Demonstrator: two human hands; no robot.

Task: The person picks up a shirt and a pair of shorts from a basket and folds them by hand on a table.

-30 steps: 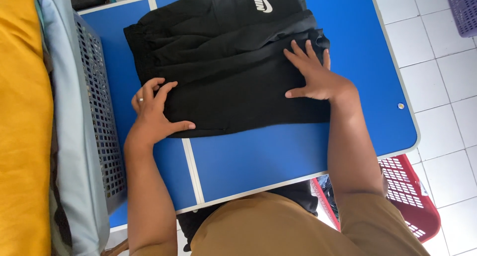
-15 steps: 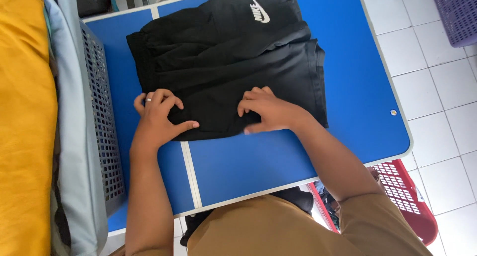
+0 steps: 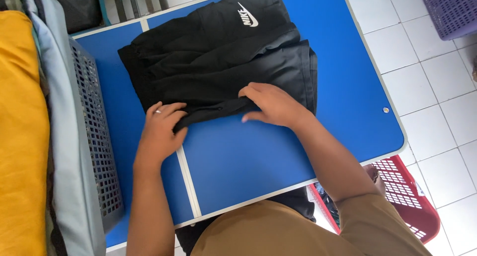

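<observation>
Black shorts (image 3: 218,62) with a small white logo lie folded on the blue table (image 3: 258,156). My left hand (image 3: 160,132) grips the near left corner of the cloth, fingers curled under the hem. My right hand (image 3: 271,105) pinches the near edge at the middle, lifting it slightly off the table. Both hands sit on the side of the garment closest to me.
A grey perforated basket (image 3: 97,137) holding yellow and pale blue folded clothes stands along the table's left edge. A red basket (image 3: 412,196) sits on the tiled floor at lower right, and a purple one (image 3: 452,10) at upper right.
My right hand slid from the shorts' right side to the middle of the near edge. Both hands went from pressing flat to gripping the hem, which now lifts.
</observation>
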